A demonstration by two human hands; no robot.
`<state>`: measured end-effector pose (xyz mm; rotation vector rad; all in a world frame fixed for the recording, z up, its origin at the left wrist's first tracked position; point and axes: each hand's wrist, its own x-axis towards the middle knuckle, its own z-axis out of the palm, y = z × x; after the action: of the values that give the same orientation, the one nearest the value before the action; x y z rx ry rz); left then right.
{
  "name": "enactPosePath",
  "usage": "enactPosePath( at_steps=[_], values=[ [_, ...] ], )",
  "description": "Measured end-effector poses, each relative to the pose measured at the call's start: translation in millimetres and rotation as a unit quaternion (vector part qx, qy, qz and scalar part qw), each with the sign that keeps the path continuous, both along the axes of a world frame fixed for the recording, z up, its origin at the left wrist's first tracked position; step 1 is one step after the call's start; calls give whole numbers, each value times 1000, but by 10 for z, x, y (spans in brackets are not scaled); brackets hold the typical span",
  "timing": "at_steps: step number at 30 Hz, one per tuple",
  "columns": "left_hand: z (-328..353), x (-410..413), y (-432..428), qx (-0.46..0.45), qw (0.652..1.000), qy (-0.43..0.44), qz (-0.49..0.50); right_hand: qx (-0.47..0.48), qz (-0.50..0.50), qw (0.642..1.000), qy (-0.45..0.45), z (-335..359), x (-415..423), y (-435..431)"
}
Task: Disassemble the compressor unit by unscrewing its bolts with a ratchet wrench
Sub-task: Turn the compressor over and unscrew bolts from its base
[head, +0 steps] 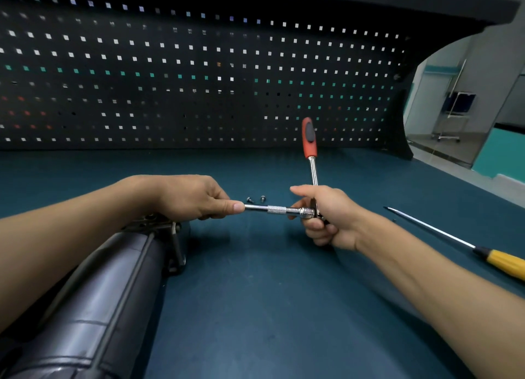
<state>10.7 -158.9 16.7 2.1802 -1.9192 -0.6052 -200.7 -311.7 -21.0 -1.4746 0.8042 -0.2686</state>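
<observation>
Compressor [93, 307], one ratchet wrench [309, 141], two bolts [249, 199] [262, 199], one screwdriver [500, 261]

Glossy chrome extension bar [272, 209], knurled midsection

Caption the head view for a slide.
Left hand pinches the extension bar; right hand grips the ratchet wrench.

Red-handled ratchet wrench [312, 163] (chrome shaft), teal bench [255, 307].
</observation>
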Motion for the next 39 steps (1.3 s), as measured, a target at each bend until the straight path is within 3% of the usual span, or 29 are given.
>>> enactPosePath(
  at_steps=[7,10,15,20,31,36,39],
  values=[
    [0,0,1,5,1000,-6,1,142,44,988,43,41,-24,-15],
    [-9,-3,1,7,1000,-12,5,140,18,989,42,-3,-16,-3],
    [-21,-13,4,-5,1000,-15,25,-101,-72,992,-41,-124,46,5],
    [-3,-13,4,-10,1000,-2,27,-334,-50,929,-149,-249,-6,-24],
    [-7,-19,7,-9,999,-6,31,-522,-6,830,-196,-310,-74,-81],
    [7,-26,24,-11,999,3,37,-656,-38,727,-198,-252,-72,-41],
    [11,-21,31,-8,999,15,40,-687,-52,693,-212,-242,-55,-55]
  ],
)
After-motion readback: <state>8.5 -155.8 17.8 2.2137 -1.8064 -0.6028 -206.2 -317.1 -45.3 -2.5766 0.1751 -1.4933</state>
